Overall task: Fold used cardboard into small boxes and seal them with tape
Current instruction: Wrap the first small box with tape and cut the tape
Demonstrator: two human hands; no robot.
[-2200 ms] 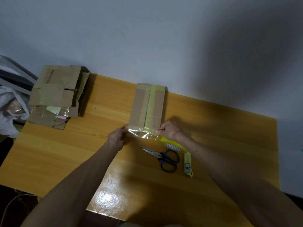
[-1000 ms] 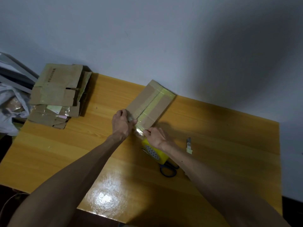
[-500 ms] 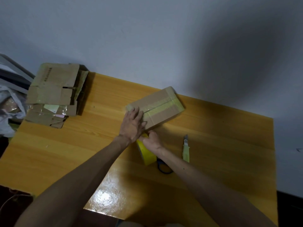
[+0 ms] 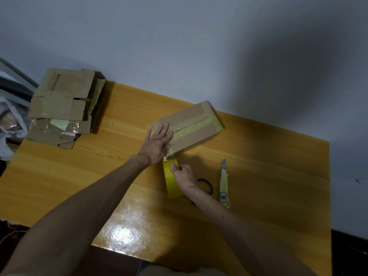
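A glossy yellow wooden table [image 4: 268, 176] stands against a plain pale wall [image 4: 179, 46], a bright light reflection on its near edge and shadow across its right side. Near the middle lies a cardboard box [image 4: 197, 126], angled, with yellowish tape along its top seam. The left hand [image 4: 157, 142] presses flat, fingers straight, on the box's near end. The right hand [image 4: 184, 175] grips a yellow tape roll [image 4: 172, 182] just beside it, a clear strip running from roll to box. A yellow utility knife [image 4: 224, 184] and partly hidden scissors [image 4: 207, 185] lie to the right. A stack of flattened cardboard [image 4: 63, 104] sits on the far left corner, beside a white plastic bag [image 4: 8, 124] off the table.
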